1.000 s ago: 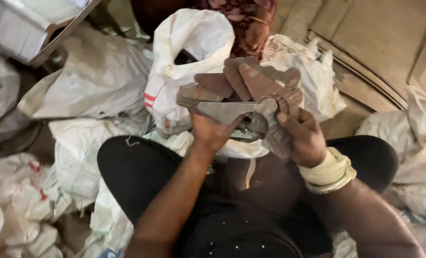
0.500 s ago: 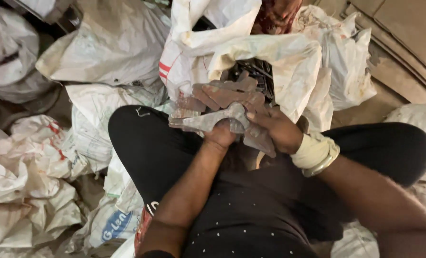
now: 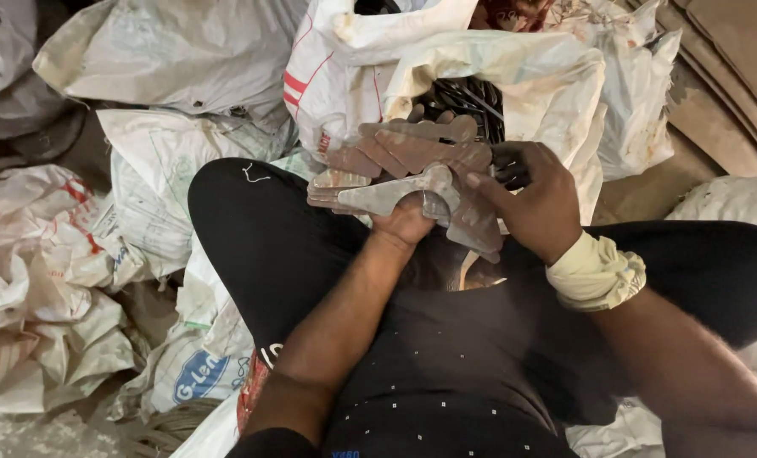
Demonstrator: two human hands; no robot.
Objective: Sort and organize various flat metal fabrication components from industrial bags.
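White sacks (image 3: 183,51) crowd the lap; both hands' fingers (image 3: 480,181) close around a fanned stack of flat metal pieces (image 3: 404,165).

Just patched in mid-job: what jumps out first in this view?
The fanned stack of flat metal pieces at centre, gripped from below by the left hand while the right hand, with a cloth-wrapped wrist, touches its right side. Right behind it, an open white sack shows dark metal parts inside, and crumpled white sacks crowd the floor at left.

Single head view, steep downward, close over lap (image 3: 446,339), sacks (image 3: 175,59) beyond.
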